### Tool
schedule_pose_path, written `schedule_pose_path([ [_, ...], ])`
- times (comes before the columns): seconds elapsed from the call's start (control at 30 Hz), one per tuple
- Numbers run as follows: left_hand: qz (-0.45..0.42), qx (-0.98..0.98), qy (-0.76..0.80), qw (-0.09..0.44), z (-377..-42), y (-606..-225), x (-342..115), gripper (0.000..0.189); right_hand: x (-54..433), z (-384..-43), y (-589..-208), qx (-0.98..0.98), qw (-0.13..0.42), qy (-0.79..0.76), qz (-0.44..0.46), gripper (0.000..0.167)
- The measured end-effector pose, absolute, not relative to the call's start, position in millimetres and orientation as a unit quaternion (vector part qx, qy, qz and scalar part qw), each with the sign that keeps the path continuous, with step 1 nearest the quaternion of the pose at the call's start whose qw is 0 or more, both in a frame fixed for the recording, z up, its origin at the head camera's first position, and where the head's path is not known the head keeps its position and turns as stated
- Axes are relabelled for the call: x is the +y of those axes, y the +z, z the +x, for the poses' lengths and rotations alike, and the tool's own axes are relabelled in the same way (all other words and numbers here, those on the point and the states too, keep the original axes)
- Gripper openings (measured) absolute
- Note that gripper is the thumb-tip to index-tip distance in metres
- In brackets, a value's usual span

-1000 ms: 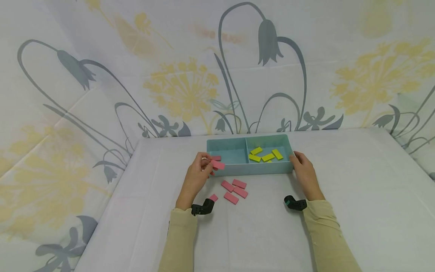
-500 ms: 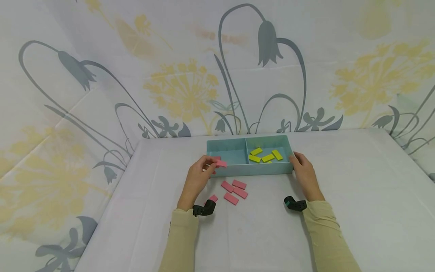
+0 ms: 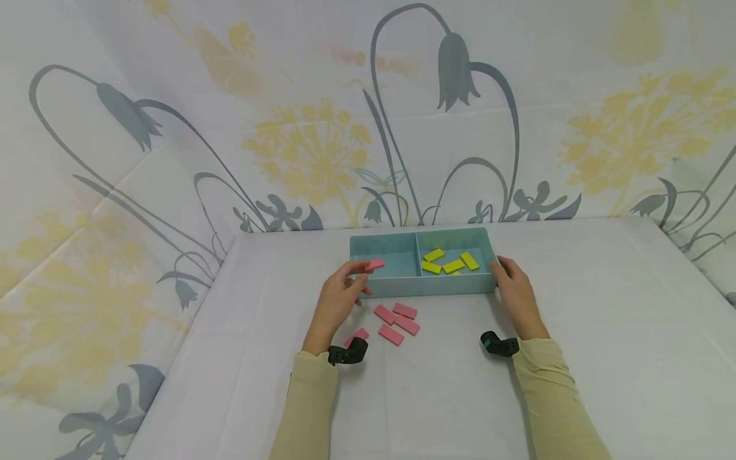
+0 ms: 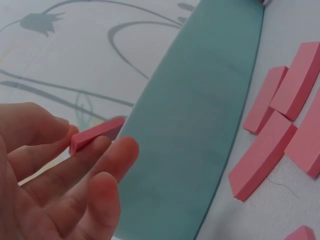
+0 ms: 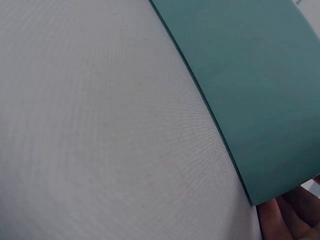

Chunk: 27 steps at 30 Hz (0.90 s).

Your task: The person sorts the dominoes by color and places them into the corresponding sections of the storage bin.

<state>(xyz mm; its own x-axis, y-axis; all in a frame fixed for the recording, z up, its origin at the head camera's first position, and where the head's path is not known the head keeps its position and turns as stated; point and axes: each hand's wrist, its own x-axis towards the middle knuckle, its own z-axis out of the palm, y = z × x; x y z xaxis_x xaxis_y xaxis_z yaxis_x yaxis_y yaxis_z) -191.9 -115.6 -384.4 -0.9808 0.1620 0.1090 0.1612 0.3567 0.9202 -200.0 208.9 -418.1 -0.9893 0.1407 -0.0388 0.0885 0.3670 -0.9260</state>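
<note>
A pale blue two-compartment box stands on the table. My left hand is at its front left corner, fingertips over the rim, holding a flat pink block above the left compartment. In the left wrist view the pink block lies among the fingers, its far end right at the box rim. My right hand grips the box's right end, thumb at the rim. Only its fingers show at the box corner in the right wrist view. Several yellow blocks lie in the right compartment.
Several loose pink blocks lie on the white cloth in front of the box. Another pink block is beside the left wrist camera. Behind the box rises a flower-patterned cloth.
My left hand has moved slightly right and farther in over the rim, taking the pink block over the left compartment. My right hand and the box have stayed put.
</note>
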Motion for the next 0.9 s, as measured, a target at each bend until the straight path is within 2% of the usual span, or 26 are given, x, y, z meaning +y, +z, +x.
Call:
schedule_pose_path([
  [0.53, 0.103, 0.825, 0.553, 0.054, -194.6, -388.5, -112.3, 0.039, 209.6, -200.9, -417.3, -0.824, 0.02, 0.56, -0.077, 0.068],
  [0.77, 0.123, 0.824, 0.55, 0.057, -172.8, -357.6, -104.2, 0.04, 210.3, -200.6, -420.5, -0.827, 0.019, 0.557, -0.077, 0.069],
  [0.9, 0.126, 0.82, 0.555, 0.059, -178.6, -366.2, -104.3, 0.041, 209.5, -201.7, -420.7, -0.824, 0.021, 0.561, -0.077, 0.068],
])
